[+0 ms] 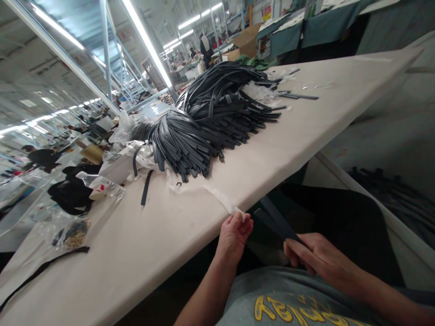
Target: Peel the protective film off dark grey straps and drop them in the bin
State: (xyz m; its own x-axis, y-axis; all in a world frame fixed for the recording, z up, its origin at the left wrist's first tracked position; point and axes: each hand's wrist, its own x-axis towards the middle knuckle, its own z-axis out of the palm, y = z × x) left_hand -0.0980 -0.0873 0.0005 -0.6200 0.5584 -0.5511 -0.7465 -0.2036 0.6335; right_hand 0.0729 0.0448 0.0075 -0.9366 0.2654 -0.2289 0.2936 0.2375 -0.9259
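My left hand [234,234] is at the near edge of the white table [163,235], its fingers pinched on the end of a thin white paper strip [217,195] that trails back across the tabletop. My right hand [314,258] is below the table edge over my lap, closed on a dark flat strap [277,219] that points up and left toward the left hand. A large heap of similar dark straps [210,122] lies on the table beyond, bundled in fans.
A single loose strap [147,188] lies left of the heap, another black strap [41,269] near the left edge. Clear plastic bags [102,185], one holding small metal parts [74,235], sit at the left. Other people work at far benches. Cardboard boxes [246,40] stand behind.
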